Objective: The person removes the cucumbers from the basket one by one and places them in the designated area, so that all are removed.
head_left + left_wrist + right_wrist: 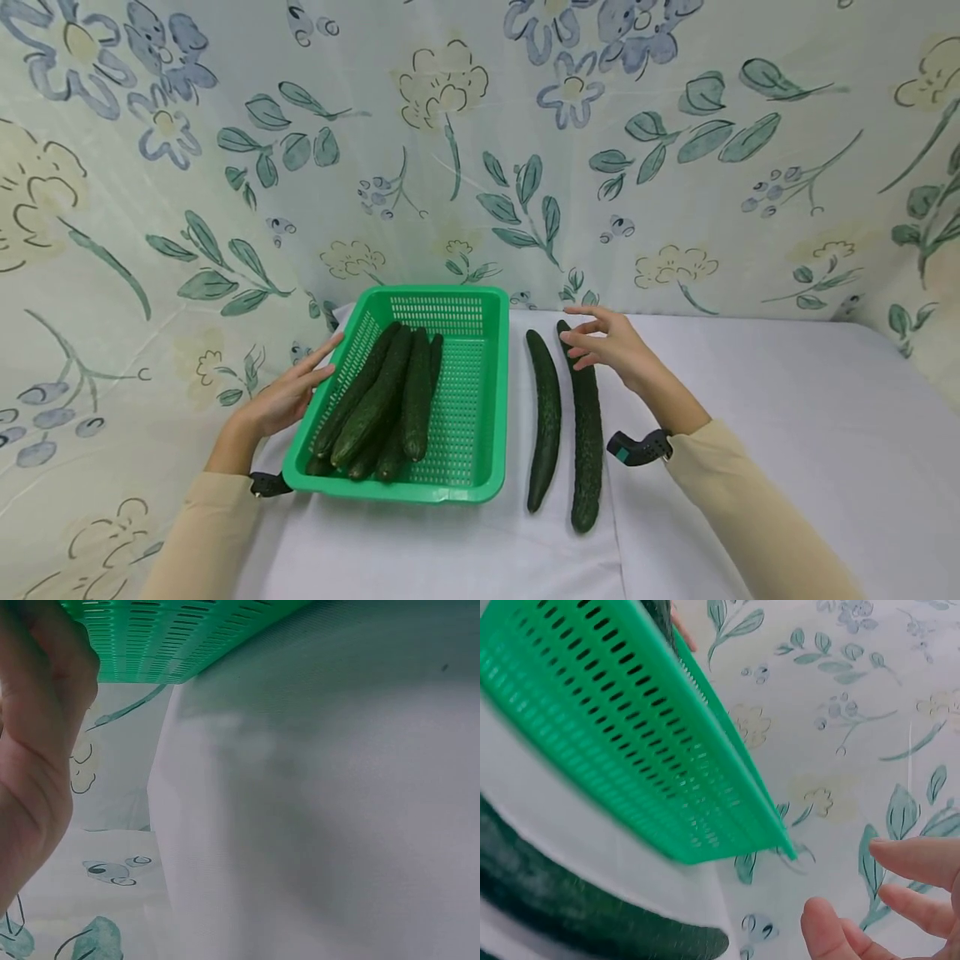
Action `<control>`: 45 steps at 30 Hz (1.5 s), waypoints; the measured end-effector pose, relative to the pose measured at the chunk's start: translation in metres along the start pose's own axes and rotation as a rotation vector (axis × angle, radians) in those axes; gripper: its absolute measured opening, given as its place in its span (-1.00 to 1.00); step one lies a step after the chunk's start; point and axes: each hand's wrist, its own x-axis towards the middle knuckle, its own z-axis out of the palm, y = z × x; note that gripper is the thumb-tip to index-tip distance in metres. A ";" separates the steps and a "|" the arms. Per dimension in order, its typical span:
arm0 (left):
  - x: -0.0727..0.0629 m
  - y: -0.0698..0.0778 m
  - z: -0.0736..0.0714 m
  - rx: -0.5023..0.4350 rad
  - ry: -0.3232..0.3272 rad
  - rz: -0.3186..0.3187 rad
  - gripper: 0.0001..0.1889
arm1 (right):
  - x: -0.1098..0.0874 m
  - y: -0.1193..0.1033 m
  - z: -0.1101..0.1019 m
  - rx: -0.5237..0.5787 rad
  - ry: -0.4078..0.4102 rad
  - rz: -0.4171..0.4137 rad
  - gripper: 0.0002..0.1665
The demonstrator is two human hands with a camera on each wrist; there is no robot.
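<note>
A green plastic basket (393, 492) with slotted walls holds several dark green cucumbers (375, 404), heaped toward its left side. My left hand (281, 402) touches the basket's left side with its fingers extended along the rim. The left wrist view shows that hand (37, 750) against the slotted wall, its fingertips hidden. Two loose cucumbers lie lengthwise to the right of the basket, a slightly curved one (546, 417) and a longer one (587, 442). Over the far end of the longer one is my right hand (611, 343), fingers spread and bent a little, holding nothing.
A white cloth (720, 400) covers the table. Behind and to the left hangs a floral curtain (450, 208), close to the basket's far edge. Each wrist wears a black band, such as the right one (637, 448).
</note>
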 end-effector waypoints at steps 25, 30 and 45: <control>0.000 0.002 -0.001 -0.038 -0.018 -0.021 -0.37 | 0.042 -0.073 0.094 0.157 -0.221 0.082 -0.35; -0.001 0.002 -0.003 -0.019 -0.011 -0.022 -0.36 | 0.050 -0.075 0.118 0.209 -0.250 0.172 -0.38; 0.000 0.001 -0.001 0.021 0.006 0.001 -0.36 | 0.060 -0.059 0.167 0.233 -0.350 0.359 -0.28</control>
